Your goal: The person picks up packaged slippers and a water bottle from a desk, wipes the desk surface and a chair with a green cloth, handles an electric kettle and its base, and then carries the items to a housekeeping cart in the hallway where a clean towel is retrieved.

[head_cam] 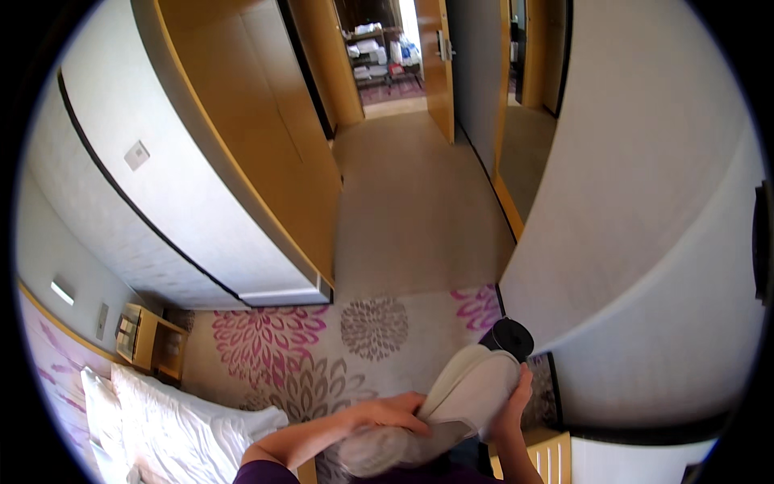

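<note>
A pair of pale fabric slippers (pixel 474 387), seemingly laid together, is held between my two hands in front of my body. My left hand (pixel 393 412) grips the slippers from the left, near their open ends. On the other side, my right hand (pixel 513 396) clasps their edge near the toes. Below my left wrist is a blurred whitish object (pixel 375 451), too smeared to name. A black waste bin (pixel 511 339) stands on the carpet just beyond the slipper toes, partly covered by them.
A bed with rumpled white linen (pixel 181 423) lies at left, beside a wooden nightstand (pixel 154 342). Past the patterned carpet (pixel 375 330), a passage runs between a wooden wardrobe (pixel 254 109) and a mirror (pixel 529 145). Its door (pixel 436 72) stands ajar; shelves with linens (pixel 369 54) are outside.
</note>
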The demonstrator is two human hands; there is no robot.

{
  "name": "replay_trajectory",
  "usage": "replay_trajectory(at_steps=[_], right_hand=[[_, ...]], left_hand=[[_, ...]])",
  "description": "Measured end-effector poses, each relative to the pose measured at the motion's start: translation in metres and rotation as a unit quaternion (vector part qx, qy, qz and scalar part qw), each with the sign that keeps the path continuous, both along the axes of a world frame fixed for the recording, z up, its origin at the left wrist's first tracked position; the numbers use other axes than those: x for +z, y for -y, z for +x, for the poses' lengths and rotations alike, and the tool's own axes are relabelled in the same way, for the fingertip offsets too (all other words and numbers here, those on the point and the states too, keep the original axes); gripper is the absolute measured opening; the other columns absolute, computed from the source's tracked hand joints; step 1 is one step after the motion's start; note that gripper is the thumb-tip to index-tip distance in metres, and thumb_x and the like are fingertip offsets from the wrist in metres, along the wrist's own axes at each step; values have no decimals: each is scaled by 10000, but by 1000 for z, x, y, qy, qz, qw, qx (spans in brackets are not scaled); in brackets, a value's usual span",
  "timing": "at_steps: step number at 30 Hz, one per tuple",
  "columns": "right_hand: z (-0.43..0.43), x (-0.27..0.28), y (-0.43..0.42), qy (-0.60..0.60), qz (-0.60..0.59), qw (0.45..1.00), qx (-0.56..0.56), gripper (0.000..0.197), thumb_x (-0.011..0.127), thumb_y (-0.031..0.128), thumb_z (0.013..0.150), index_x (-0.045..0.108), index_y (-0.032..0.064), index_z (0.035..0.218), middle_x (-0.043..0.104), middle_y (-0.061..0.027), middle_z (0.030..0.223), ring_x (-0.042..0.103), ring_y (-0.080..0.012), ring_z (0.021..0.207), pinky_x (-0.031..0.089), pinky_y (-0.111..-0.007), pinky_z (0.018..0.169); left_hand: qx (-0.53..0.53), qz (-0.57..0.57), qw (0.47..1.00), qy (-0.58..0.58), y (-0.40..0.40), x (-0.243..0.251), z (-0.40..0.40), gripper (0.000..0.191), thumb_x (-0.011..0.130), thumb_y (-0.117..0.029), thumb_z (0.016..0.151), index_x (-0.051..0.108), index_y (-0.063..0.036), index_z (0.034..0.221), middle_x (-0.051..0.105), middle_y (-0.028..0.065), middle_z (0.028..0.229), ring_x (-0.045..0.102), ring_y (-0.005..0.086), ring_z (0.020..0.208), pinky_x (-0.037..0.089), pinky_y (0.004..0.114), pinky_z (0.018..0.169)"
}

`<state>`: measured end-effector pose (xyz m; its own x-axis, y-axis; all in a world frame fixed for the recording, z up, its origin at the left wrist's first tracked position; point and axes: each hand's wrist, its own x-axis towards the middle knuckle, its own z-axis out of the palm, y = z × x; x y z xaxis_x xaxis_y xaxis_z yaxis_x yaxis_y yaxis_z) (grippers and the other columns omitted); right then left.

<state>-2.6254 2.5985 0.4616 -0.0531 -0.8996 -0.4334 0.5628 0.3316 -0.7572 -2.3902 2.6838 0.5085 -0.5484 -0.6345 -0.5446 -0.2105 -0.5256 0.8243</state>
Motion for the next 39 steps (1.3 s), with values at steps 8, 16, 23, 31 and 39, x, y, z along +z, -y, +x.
replay_trajectory(at_steps=[8, 16, 23, 31, 39], right_hand=[[133, 1, 202, 22, -5, 1000, 19, 375, 603, 361, 965, 653, 27, 802, 603, -36, 721, 523, -134, 640, 401, -317, 575], [239, 43, 415, -242, -291, 912, 159, 241, 813, 194, 826, 651, 19, 790, 539, 51, 667, 459, -65, 643, 394, -273, 551], [333, -12, 566, -255, -359, 887, 141, 144, 783, 69, 810, 651, 13, 823, 564, 13, 697, 460, -89, 644, 401, -262, 581], [449, -4, 701, -257, -355, 885, 158, 140, 779, 38, 791, 652, 11, 845, 587, 3, 736, 482, -95, 666, 419, -258, 615], [577, 0, 834, -223, -347, 899, 149, 153, 774, 8, 772, 654, 9, 866, 611, -8, 776, 504, -101, 688, 437, -254, 649]], left_hand=[[218, 27, 975, 35, 189, -32, 63, 790, 882, -194, 765, 517, -25, 1444, 622, 121, 1363, 548, 222, 1292, 398, 343, 1118], [122, -301, 927, 187, 366, 138, 214, 713, 842, -77, 685, 570, -20, 1341, 723, 181, 1096, 709, 276, 1002, 551, 366, 910], [51, -305, 934, 179, 554, 119, 285, 1023, 767, -44, 704, 187, -43, 1546, 699, 251, 981, 670, 453, 922, 535, 480, 815], [62, -257, 947, 182, 710, 118, 411, 1060, 806, -158, 701, 157, -45, 1530, 659, 288, 1131, 649, 437, 1067, 512, 437, 918], [104, -273, 948, 125, 851, 115, 533, 971, 825, -197, 702, 257, -2, 1465, 600, 258, 1248, 597, 372, 1189, 465, 395, 996]])
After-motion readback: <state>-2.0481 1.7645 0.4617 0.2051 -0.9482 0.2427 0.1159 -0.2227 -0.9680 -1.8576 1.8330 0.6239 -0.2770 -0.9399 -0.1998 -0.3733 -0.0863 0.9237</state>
